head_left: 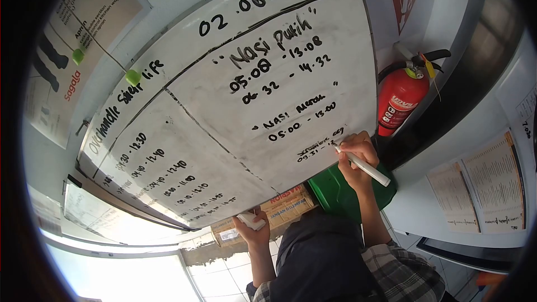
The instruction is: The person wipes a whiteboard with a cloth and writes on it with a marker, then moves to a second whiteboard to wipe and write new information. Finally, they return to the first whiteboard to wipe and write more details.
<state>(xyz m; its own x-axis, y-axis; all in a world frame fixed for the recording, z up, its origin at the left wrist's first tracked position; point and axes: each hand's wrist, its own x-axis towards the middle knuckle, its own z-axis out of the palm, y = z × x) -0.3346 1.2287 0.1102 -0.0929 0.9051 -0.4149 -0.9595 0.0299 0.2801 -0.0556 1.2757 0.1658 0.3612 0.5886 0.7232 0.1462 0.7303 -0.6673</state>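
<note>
While a time line takes shape at the whiteboard's (207, 106) four o'clock, I see the writer's right hand (358, 154) pinching a white marker (369, 169), fingertips closed round its barrel near the tip, which meets the board beside the last stroke. Finishing these digits seems to call for small, steady strokes; the fingers partly mask that spot, and the lower edge leaves little room. At six o'clock, the left hand's (254, 232) fingers are curled around a white object (251, 221), perhaps an eraser. A red fire extinguisher (405, 92) hangs at three o'clock, a green container (330, 190) sits near five, beside a cardboard box (291, 207).
</note>
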